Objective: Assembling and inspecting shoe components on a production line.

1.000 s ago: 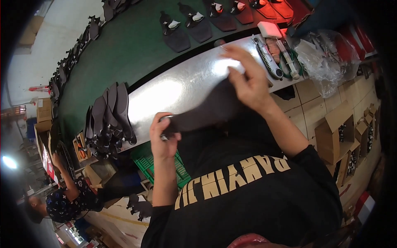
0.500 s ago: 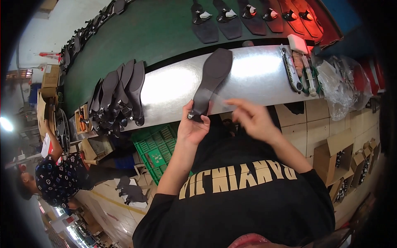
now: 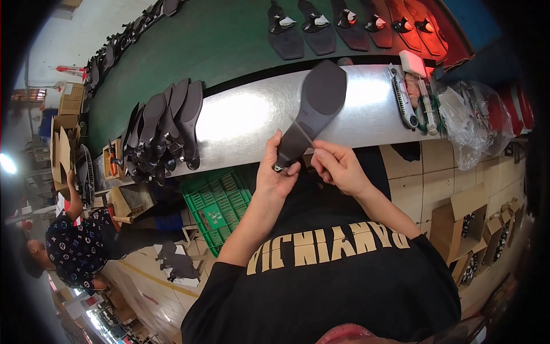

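Note:
A dark sandal (image 3: 324, 94) lies sole up, its front over the metal ledge and its heel end toward me. My left hand (image 3: 276, 172) is closed around the heel end, thumb along one side. Across the narrow part of the sole stretches a thin, see-through piece of film (image 3: 297, 137). My right hand (image 3: 339, 166) pinches the near corner of that film between thumb and fingers, close to the sandal's right edge. Whether the film sticks to the sole I cannot tell.
The metal ledge (image 3: 243, 123) fronts a green conveyor belt (image 3: 229, 40) with rows of sandals. Stacked sandals (image 3: 153, 117) lie at left. A utility knife (image 3: 404, 100) and plastic bag (image 3: 475, 129) are at right. Below stand a green crate (image 3: 215, 215) and cardboard boxes (image 3: 458, 223). A co-worker (image 3: 80, 246) is at left.
My right hand has come down and left to the sandal, bringing the film's corner to its edge. The sandal has shifted right and tilted a little. Sandals on the belt have moved slightly.

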`<state>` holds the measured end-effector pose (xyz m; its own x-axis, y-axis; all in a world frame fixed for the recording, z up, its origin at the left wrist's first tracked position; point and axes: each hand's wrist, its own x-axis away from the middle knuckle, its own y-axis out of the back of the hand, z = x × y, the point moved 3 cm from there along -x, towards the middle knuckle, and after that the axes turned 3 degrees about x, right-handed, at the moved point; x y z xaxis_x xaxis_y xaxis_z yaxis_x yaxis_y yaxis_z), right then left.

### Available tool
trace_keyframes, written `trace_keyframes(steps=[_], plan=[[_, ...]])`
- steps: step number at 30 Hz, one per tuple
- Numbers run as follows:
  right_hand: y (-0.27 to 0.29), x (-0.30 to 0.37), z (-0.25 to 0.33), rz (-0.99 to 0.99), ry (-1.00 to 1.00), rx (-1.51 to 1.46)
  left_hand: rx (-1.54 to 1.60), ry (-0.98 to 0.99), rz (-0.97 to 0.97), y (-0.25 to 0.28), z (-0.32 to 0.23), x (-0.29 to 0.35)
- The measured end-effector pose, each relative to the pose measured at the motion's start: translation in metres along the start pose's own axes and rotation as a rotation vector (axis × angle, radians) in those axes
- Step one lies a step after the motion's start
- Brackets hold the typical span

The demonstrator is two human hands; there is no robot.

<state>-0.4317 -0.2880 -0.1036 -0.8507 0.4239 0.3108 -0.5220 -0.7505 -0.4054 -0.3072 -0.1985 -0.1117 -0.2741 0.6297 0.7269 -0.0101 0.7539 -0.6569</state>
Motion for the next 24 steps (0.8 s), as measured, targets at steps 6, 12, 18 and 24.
trace_keyframes(steps=[6, 12, 18, 24], plan=[[-0.024, 0.012, 0.000, 0.184, -0.152, 0.023, -0.547, -0.817, -0.021, -0.009, -0.020, 0.013], [-0.013, 0.001, 0.006, 0.134, -0.183, -0.308, -0.563, -0.892, 0.013, -0.006, -0.024, 0.018], [-0.023, 0.011, 0.018, -0.060, 0.468, 0.755, -0.471, -0.850, -0.034, -0.014, -0.037, 0.028], [-0.041, 0.020, 0.023, -0.045, 0.699, 0.833, -0.310, -0.659, 0.003, -0.018, -0.037, 0.026]])
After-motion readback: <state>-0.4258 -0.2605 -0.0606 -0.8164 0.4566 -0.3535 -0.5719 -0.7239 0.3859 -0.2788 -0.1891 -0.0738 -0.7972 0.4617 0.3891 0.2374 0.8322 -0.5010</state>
